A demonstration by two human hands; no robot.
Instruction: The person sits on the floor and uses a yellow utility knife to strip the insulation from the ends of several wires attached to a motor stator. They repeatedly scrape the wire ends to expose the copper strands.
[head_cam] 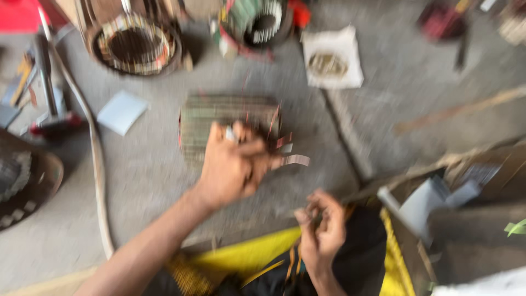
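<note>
Grey concrete floor (159,175) fills most of the blurred head view. At the far left edge a dark round motor part (22,181) with pale teeth lies partly out of frame, and above it a hammer-like tool (49,93) rests on the floor beside a few small hand tools. A pale cable (96,148) runs in a long curve from the upper left down toward the bottom. Just right of it lies a small white square of paper (121,112). Above that, at the top, sits a round stator ring (135,45) with copper-coloured windings, and a second wound ring (260,22) lies further right.

In the middle, a greenish laminated stator block (219,123) rests on the floor. The left hand (233,167) is on its near right corner, fingers curled closed around a thin pale strip of insulating paper (293,160) that sticks out to the right. Above and right lies a white cloth or paper (332,63) with a small brownish coil on it.

Lower down, the right hand (323,227) hovers over a yellow and black garment (263,257), fingertips pinched together; what it pinches is too blurred to tell. At the far right stands an open cardboard box (482,219) with grey sheets (433,200) inside.
</note>
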